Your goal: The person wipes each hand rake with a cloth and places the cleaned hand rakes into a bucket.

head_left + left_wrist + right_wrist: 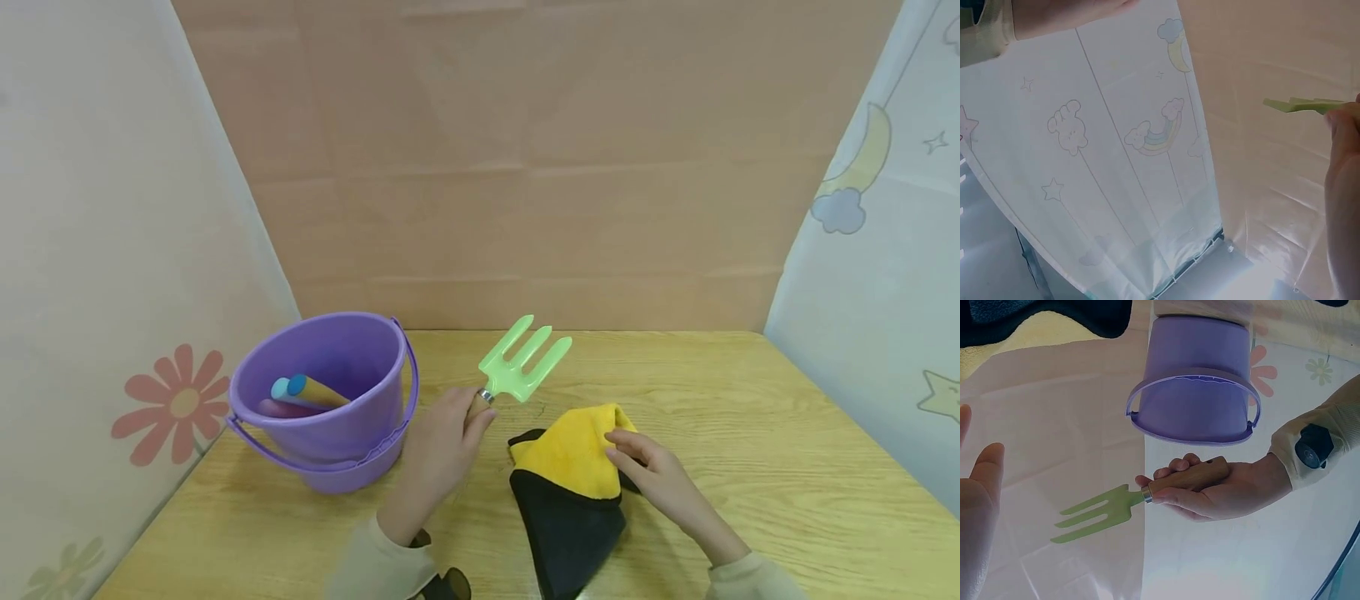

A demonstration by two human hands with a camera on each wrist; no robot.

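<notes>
My left hand (442, 437) grips a small garden hand fork (517, 367) by its wooden handle (1188, 477). Its light green tines point up and away to the right, well above the table. A yellow and black cloth (573, 454) lies crumpled on the table, its yellow part bunched up on top. At the cloth's right edge is my right hand (660, 475), fingertips right at the yellow fabric and not curled round it. The right wrist view shows its thumb and a finger straight, with dark fabric (1054, 315) above them.
To the left stands a purple bucket (322, 437) with its handle down, holding a yellow blue-ended stick (326, 392) and other rounded pieces. The wooden table (712, 400) meets a brown-papered back wall (525, 208), with patterned sheets on both sides.
</notes>
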